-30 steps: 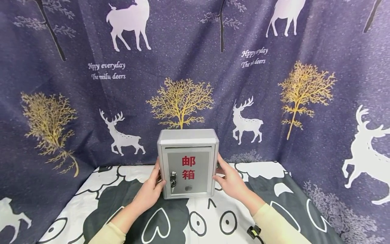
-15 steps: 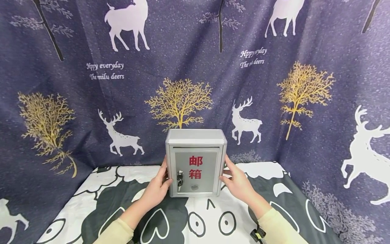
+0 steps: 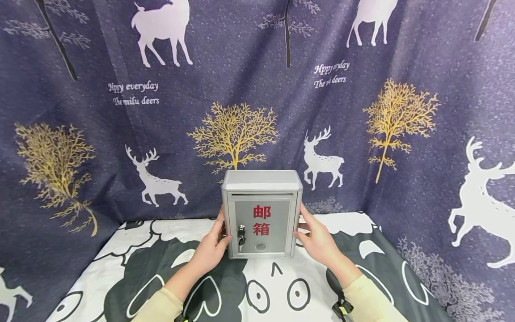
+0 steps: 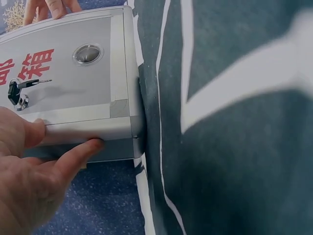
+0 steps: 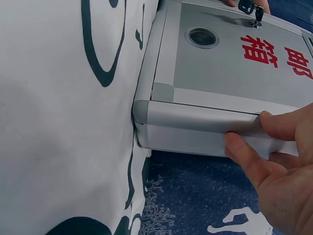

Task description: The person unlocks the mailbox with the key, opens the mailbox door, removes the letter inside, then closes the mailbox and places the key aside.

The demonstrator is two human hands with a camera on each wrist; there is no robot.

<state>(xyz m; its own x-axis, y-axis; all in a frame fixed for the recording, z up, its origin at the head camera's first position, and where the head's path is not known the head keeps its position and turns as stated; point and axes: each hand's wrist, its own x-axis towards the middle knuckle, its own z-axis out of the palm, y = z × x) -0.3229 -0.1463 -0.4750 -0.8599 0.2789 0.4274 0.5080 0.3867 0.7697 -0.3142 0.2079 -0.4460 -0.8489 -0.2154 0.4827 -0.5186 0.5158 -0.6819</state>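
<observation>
A silver metal mailbox (image 3: pixel 277 228) with red characters on its front door stands upright on the patterned cloth. Low on the left of the door, a lock (image 3: pixel 241 230) has keys in it. My left hand (image 3: pixel 209 248) grips the box's left side, thumb at the front edge and fingers along the side. On the opposite side my right hand (image 3: pixel 319 239) holds it the same way, its thumb (image 5: pixel 274 125) at the front edge. A round window (image 4: pixel 88 54) shows near the door's bottom. The box's back is hidden.
A black, white and dark grey cartoon cloth (image 3: pixel 277 295) covers the surface beneath. Behind the box hangs a dark blue curtain (image 3: pixel 257 89) printed with deer and trees, which also runs along both sides.
The mailbox has slid to the right and slightly back, with both hands moving along on its sides. Over the last half second the shift is small.
</observation>
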